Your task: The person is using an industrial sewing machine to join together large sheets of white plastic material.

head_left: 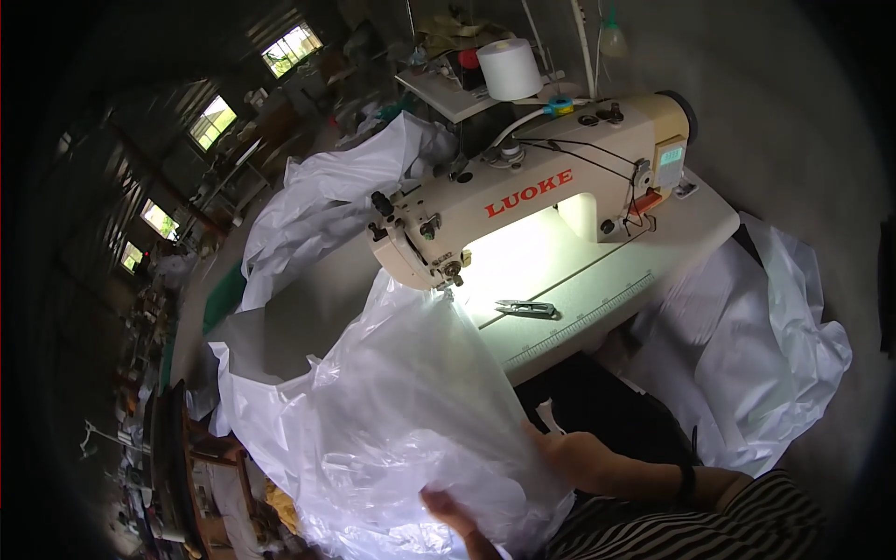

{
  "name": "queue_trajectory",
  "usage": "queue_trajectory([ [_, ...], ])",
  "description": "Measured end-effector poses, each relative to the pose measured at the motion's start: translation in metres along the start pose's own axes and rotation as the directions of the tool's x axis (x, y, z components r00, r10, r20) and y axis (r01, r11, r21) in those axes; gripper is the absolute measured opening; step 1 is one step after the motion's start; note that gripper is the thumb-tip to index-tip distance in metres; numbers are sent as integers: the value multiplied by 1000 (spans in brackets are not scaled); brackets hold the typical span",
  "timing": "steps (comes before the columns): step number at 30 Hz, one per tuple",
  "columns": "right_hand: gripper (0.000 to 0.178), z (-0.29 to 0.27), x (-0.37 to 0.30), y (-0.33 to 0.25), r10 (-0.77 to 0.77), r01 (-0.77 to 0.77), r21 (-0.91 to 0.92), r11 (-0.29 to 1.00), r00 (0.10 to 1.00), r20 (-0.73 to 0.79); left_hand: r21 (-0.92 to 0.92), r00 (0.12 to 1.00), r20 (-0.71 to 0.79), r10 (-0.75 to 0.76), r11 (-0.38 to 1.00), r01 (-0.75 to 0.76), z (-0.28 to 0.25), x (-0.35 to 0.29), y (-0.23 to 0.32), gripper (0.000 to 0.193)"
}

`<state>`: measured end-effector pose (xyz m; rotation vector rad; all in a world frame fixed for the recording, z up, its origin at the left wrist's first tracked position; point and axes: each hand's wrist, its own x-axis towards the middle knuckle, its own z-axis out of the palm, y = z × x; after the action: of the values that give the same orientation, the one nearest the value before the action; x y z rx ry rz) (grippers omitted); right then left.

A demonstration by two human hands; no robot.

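With both my left hand (453, 513) and right hand (569, 457), fingers clamped on the thin translucent white plastic sheet (411, 411), I'd pull it taut and feed it straight under the cream sewing machine (532, 201).

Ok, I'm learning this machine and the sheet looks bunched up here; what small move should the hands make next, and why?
Probably draw the clear plastic sheet back toward the body and smooth it flat. The right hand and left hand both grip its near edge, and it billows up in a heap in front of the needle area of the sewing machine, hiding the seam line. The thread snips lie clear of it.
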<state>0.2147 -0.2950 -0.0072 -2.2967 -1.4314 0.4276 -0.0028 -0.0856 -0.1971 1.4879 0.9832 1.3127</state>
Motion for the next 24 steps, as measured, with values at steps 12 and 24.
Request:
queue_trajectory([
  [12,57,-8,96,2,-38,-6,-308,951,990,-137,577,931,-209,298,807,-129,-20,74,161,26],
  [24,39,-35,157,25,-75,83,-8,996,843,-532,414,979,39,198,889,-196,12,77,162,8],
])
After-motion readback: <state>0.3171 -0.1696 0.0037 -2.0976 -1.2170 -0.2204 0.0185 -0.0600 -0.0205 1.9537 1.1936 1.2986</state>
